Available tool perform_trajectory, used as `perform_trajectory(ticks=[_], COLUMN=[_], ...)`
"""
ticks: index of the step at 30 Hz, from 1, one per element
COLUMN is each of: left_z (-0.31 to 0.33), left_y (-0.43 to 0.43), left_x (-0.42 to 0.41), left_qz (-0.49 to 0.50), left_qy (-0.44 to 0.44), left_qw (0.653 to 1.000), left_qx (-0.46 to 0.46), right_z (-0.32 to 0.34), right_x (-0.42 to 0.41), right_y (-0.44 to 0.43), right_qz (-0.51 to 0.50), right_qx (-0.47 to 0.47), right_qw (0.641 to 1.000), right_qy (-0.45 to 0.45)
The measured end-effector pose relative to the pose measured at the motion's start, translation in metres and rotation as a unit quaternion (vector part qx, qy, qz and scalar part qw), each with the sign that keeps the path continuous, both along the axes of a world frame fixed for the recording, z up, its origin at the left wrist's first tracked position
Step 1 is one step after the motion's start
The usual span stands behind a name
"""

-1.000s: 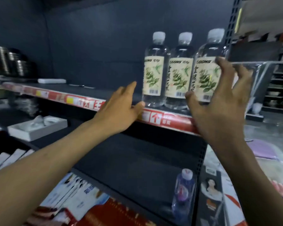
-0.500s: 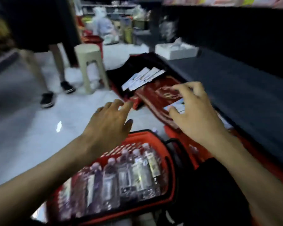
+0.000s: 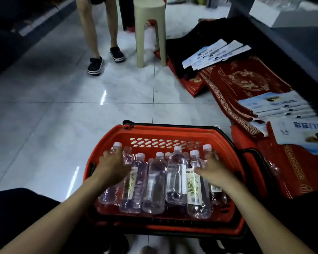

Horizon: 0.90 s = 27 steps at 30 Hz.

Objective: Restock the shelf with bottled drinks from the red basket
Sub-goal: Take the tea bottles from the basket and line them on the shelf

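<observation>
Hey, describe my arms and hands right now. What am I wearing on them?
The left forearm and right forearm are bare to the edge of the picture, with no sleeves in view. The left hand and right hand have no gloves, and no watch, bracelet or ring shows.

Plastic, polished tile, woven cloth.
The red basket (image 3: 173, 129) is smooth moulded plastic with a perforated wall. Its bottles (image 3: 155, 184) are clear, glossy plastic with white caps. The floor (image 3: 62, 116) is shiny, reflective tile, the stool (image 3: 149, 8) at the top is matt beige plastic, and the red mats (image 3: 242, 79) at right are woven cloth.
</observation>
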<state>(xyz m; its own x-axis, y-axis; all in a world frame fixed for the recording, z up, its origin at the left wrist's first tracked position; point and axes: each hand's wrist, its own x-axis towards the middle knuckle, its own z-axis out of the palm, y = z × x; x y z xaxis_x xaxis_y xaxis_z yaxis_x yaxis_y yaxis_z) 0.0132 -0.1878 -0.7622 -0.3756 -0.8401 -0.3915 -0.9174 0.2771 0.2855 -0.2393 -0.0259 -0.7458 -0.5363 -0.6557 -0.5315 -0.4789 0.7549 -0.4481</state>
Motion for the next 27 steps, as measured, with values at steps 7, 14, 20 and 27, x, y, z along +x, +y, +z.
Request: perform_trajectory(ticks=[7,14,20,27], left_z=[-0.020,-0.016,-0.026,-0.014], left_y=[-0.041,-0.011,0.006,0.019], left_x=[0.003,-0.016,-0.027,-0.041], left_qz=[0.123,0.001,-0.035,0.126], left_qy=[0.019,0.188,0.145,0.284], left_qw=[0.981,0.942,0.953,0.868], left_qx=[0.151,0.278,0.262,0.388], right_z=[-0.033,-0.048,-0.026,-0.029], right_x=[-0.004,0.011,0.005,0.029], right_y=[-0.002,0.001,-0.013,-0.030], right_qz=[0.050,-0.025,-0.054,-0.072], right_qx=[0.113,0.010,-0.094,-0.112], right_qw=[0.992,0.998,0.992,0.969], right_qy=[0.014,0.062,-0.060,-0.209])
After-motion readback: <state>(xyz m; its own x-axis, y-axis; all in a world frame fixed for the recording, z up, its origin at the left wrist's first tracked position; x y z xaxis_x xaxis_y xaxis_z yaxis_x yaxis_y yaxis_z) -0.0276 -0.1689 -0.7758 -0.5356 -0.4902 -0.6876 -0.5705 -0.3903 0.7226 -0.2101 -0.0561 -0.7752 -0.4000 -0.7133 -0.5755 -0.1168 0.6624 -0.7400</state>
